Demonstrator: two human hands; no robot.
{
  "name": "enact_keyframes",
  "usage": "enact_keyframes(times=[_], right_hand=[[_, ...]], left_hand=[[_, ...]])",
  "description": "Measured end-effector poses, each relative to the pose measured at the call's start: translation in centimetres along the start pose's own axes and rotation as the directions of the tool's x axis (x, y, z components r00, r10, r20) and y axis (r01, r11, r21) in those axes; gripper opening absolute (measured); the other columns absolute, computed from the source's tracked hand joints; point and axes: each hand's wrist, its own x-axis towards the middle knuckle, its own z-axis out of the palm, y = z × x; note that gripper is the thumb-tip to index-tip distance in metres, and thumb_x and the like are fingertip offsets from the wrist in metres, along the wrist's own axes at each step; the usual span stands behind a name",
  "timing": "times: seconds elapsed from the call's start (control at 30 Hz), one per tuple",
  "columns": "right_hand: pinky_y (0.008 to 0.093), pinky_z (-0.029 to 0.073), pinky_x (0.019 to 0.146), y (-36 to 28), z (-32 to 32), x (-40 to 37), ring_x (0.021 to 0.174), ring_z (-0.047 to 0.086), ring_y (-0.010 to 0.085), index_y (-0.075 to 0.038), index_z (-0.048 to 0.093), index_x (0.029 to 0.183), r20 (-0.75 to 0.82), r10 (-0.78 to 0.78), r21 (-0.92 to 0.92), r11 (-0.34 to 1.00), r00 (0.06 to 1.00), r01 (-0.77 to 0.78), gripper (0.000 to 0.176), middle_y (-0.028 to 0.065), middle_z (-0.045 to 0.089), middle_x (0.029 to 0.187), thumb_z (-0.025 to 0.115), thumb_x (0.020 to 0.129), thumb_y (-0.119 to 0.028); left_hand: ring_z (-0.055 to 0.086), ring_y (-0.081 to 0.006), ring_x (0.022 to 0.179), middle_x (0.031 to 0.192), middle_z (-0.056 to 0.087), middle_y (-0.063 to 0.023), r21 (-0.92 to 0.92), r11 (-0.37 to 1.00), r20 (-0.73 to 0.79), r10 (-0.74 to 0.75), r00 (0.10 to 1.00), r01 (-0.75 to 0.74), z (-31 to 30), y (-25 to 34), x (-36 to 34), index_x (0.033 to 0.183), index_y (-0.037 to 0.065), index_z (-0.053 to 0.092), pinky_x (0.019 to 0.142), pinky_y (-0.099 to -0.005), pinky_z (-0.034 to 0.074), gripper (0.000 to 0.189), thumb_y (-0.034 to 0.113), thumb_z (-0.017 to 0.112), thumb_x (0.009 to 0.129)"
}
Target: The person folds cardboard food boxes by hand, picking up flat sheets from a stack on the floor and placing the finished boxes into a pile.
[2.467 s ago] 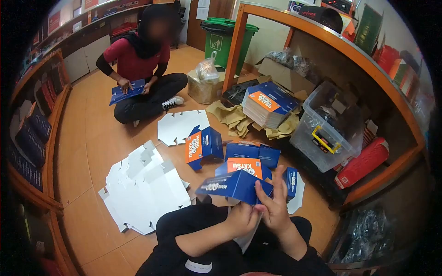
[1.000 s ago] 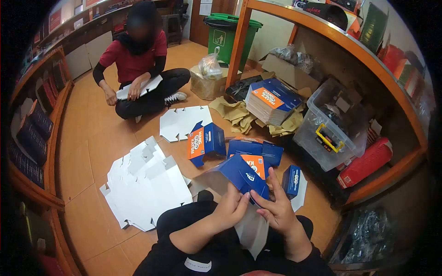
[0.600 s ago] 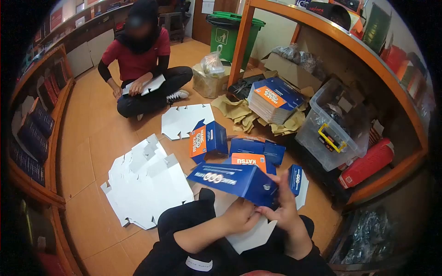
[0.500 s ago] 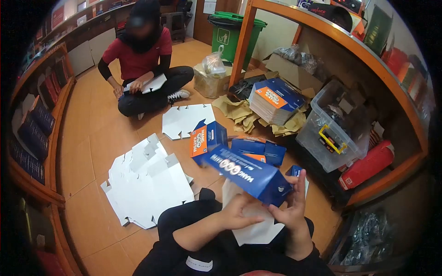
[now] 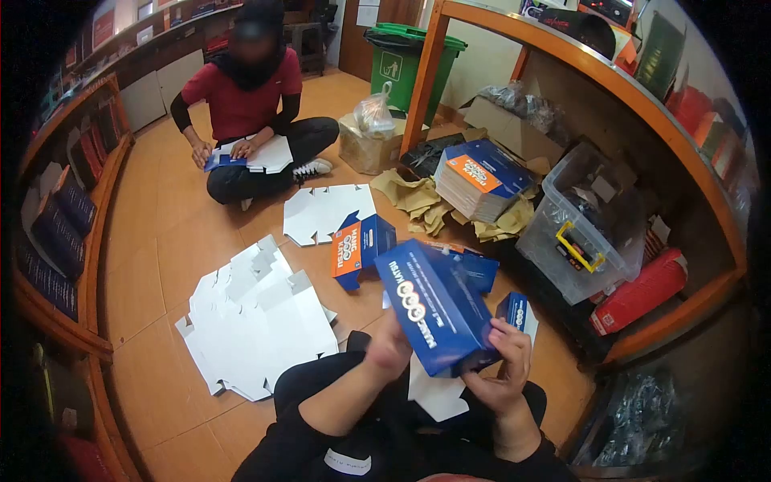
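The blue box (image 5: 434,309) hides the fingertips of the left hand (image 5: 389,351).

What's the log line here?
left hand: holds blue carton | right hand: grips its near end | white blanks: on floor

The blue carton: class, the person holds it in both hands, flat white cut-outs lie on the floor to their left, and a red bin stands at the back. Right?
Not quite. The head view shows the bin is green, not red. The rest stands: left hand and right hand hold the blue carton, and the white cut-outs lie on the floor to the left.
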Motion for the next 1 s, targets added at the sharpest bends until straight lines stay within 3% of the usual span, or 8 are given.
enact_keyframes(times=[0.03, 0.13, 0.33, 0.53, 0.63, 0.87, 0.97, 1.0], right_hand=[[0.0441, 0.045, 0.09, 0.2, -0.2, -0.4, 0.101, 0.055, 0.0317, -0.01, 0.055, 0.109, -0.006, -0.037, -0.005, 0.999, 0.999, 0.037, 0.066, 0.0111, 0.053, 0.099, 0.084, 0.05, -0.013], [0.0461, 0.042, 0.093, 0.4, -0.5, -2.0, 0.106, 0.052, 0.032, -0.014, 0.055, 0.11, 0.121, -0.097, 0.048, 0.995, 0.988, 0.092, 0.067, 0.0088, 0.053, 0.104, 0.085, 0.049, -0.014], [0.049, 0.034, 0.095, 0.8, -1.4, -3.1, 0.114, 0.043, 0.0374, -0.013, 0.052, 0.116, 0.267, 0.095, 0.137, 0.981, 0.959, -0.136, 0.062, 0.0136, 0.053, 0.115, 0.077, 0.065, -0.038], [0.051, 0.018, 0.102, 1.1, -2.4, -0.7, 0.112, 0.042, 0.0376, -0.012, 0.058, 0.111, 0.176, 0.161, -0.159, 0.978, 0.971, -0.133, 0.041, 0.0143, 0.056, 0.109, 0.049, 0.087, -0.043], [0.0473, 0.021, 0.099, 1.6, -3.2, -0.8, 0.09, 0.052, 0.0255, -0.014, 0.067, 0.092, 0.337, 0.222, -0.18, 0.969, 0.915, -0.169, 0.028, 0.0058, 0.061, 0.081, 0.051, 0.087, -0.037], [0.042, 0.029, 0.086, 2.2, -5.2, 0.0, 0.069, 0.051, 0.0168, -0.018, 0.069, 0.086, 0.507, 0.312, -0.284, 0.94, 0.803, -0.186, 0.013, -0.0008, 0.056, 0.06, 0.064, 0.078, -0.027], [0.0425, 0.029, 0.088, 2.0, -5.0, -0.1, 0.072, 0.051, 0.016, -0.019, 0.069, 0.089, 0.553, 0.308, -0.292, 0.942, 0.774, -0.166, 0.017, -0.0014, 0.057, 0.066, 0.068, 0.073, -0.023], [0.0427, 0.029, 0.089, 1.9, -4.8, -0.2, 0.073, 0.051, 0.0157, -0.019, 0.069, 0.09, 0.555, 0.298, -0.286, 0.945, 0.777, -0.158, 0.019, -0.0017, 0.057, 0.068, 0.07, 0.071, -0.021]], left_hand=[[0.051, -0.0246, 0.113, 0.13, 0.044, -0.012, -0.253, 0.967, -0.046, -0.04, 0.998, 0.027, 0.3, 0.6, 0.8, 0.133, 0.007, 0.031, 0.094, -0.0394, 0.043, 0.072, 0.047, 0.06, 0.081], [0.059, -0.022, 0.1, 0.119, 0.052, -0.0127, -0.262, 0.95, -0.429, -0.274, 0.861, 0.172, -4.7, 1.9, 1.7, 0.132, 0.007, 0.03, 0.083, -0.0366, 0.051, 0.044, 0.021, 0.046, 0.094], [0.06, -0.017, 0.095, 0.107, 0.059, -0.0097, 0.017, 0.978, -0.3, -0.194, 0.934, 0.209, -3.0, 3.4, 2.2, 0.129, 0.005, 0.037, 0.08, -0.0306, 0.051, 0.042, 0.004, 0.05, 0.089], [0.056, -0.0083, 0.089, 0.097, 0.061, -0.0047, 0.165, 0.702, 0.149, -0.712, 0.686, 0.693, 0.6, 1.6, -0.4, 0.113, -0.003, 0.05, 0.076, -0.0211, 0.044, 0.027, 0.006, 0.055, 0.088], [0.057, -0.0106, 0.087, 0.092, 0.063, -0.0056, 0.553, 0.72, 0.307, -0.644, 0.7, 0.419, 0.7, 0.8, -0.7, 0.1, -0.001, 0.059, 0.076, -0.0244, 0.044, 0.015, 0.006, 0.056, 0.088], [0.054, -0.0213, 0.093, 0.1, 0.055, -0.0084, 0.689, 0.724, 0.4, -0.394, 0.828, 0.012, 2.6, -1.2, -1.1, 0.102, 0.007, 0.061, 0.082, -0.03, 0.043, 0.018, 0.014, 0.059, 0.085], [0.049, -0.0227, 0.1, 0.113, 0.046, -0.0121, 0.809, 0.585, 0.284, -0.302, 0.91, -0.058, 3.0, -2.8, -1.8, 0.102, 0.01, 0.061, 0.087, -0.0294, 0.042, 0.021, 0.02, 0.062, 0.084], [0.045, -0.0237, 0.11, 0.126, 0.037, -0.015, 0.774, 0.603, 0.142, -0.462, 0.875, 0.193, 2.9, -2.8, -2.1, 0.111, 0.008, 0.056, 0.091, -0.031, 0.04, 0.033, 0.024, 0.064, 0.083]])
